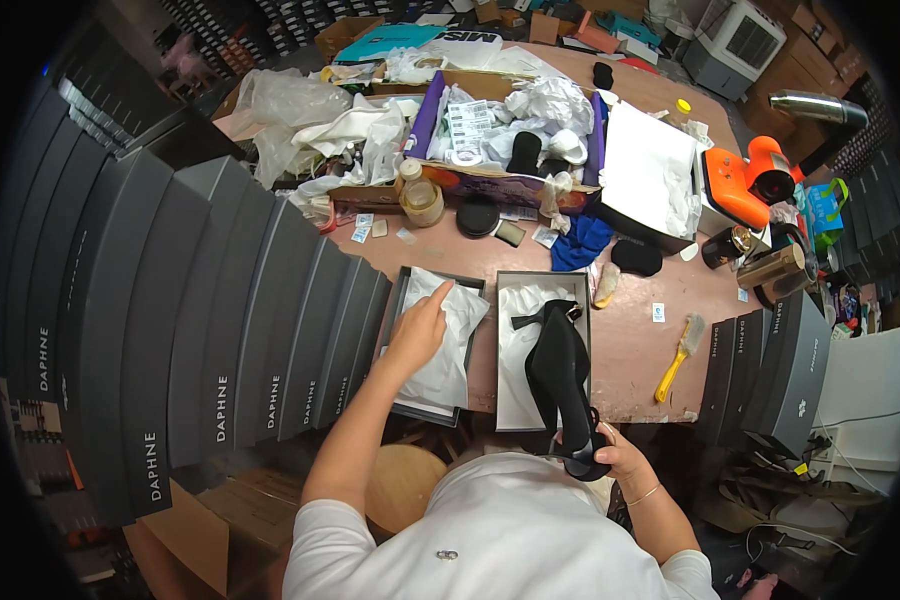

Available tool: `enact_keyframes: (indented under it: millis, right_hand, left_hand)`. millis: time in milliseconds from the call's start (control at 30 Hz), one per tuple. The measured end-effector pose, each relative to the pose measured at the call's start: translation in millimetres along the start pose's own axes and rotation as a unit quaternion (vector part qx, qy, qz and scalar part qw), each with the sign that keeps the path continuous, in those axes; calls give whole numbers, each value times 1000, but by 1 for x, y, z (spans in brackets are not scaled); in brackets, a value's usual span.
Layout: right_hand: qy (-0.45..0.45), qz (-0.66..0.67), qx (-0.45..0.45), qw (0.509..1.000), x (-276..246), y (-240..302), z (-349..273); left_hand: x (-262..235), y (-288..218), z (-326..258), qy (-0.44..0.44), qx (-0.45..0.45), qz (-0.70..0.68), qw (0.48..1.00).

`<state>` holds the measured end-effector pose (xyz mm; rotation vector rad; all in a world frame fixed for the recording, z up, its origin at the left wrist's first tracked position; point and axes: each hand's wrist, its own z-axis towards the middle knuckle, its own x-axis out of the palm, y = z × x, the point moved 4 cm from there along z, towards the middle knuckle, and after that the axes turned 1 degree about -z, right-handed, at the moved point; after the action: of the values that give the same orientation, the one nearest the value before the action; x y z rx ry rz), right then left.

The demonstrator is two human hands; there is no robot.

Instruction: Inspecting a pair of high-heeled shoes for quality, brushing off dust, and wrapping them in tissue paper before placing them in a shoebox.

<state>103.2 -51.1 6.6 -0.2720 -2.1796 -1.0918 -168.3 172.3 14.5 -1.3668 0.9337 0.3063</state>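
Black high-heeled shoes (558,372), seemingly a pair held together, are in my right hand (622,456), whose fingers close round their near end. The shoes slant over an open grey shoebox (503,400) with white paper inside, a heel pointing left. My left hand (419,335) rests on crumpled white tissue paper (440,372), index finger stretched out and the other fingers partly hidden. That paper lies in a second shallow grey box part (425,410), left of the shoebox; I cannot tell whether it is a lid or a base.
Tall stacks of dark grey shoeboxes (225,320) flank the left side, with more boxes (800,370) at right. On the table are a yellow-handled brush (678,362), a blue cloth (582,243), a glass jar (421,200), an orange heat-gun-like tool (738,185) and a carton of paper (440,172).
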Motion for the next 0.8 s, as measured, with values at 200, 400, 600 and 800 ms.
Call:
enact_keyframes:
  millis: [200,400,600,800]
  right_hand:
    - [13,103,-55,993,3,8,5]
    - [-5,79,-102,992,3,34,-18]
    - [105,48,-148,982,49,74,-21]
    - [69,65,-49,994,40,43,29]
  left_hand:
    - [83,109,73,165,9,80,983]
    - [-16,-32,90,11,124,-115,985]
    - [-26,-106,48,-98,206,-42,973]
    - [13,-82,-47,-171,26,-502,847]
